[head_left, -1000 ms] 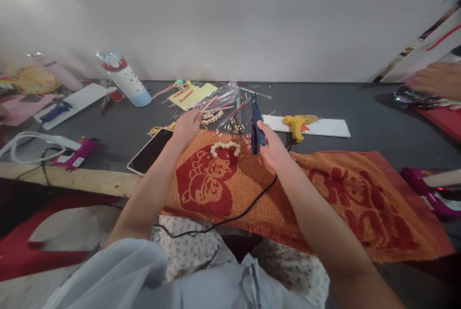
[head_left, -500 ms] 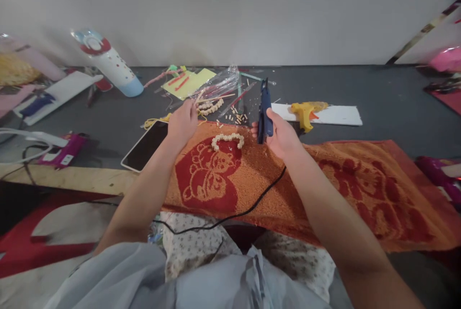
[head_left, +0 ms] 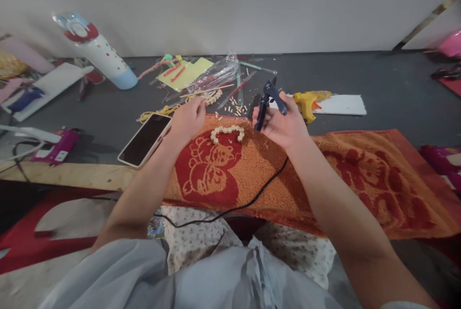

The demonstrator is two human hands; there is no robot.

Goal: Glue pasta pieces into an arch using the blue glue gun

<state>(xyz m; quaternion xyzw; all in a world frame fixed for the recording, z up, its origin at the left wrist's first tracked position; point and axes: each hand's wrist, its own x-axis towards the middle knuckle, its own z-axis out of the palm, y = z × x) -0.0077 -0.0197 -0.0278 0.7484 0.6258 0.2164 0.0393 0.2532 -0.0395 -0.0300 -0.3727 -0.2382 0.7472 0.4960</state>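
the dark blue tool (head_left: 274, 92) has swung from upright to a tilt since the earlier frame, its two arms now spread into a v. it sits over the table's near middle in the right hand (head_left: 286, 124), thumb and fingers half curled around it. i'd guess it's light, stiff and smooth, best held by the broad arms, fingers clear of the dark tip. taking the wall (head_left: 230, 6) as twelve, loose pale bits (head_left: 236, 107) lie at nine o'clock from it, and a beaded arc (head_left: 227, 131), probably light and easily bent, at eight. the left hand (head_left: 187, 119), farther toward nine, is curled narrow; i can't tell whether it grips anything. the orange towel (head_left: 266, 170) spreads at six, a yellow glue gun (head_left: 306, 105) rests at three, and a bottle (head_left: 108, 59) leans at ten.
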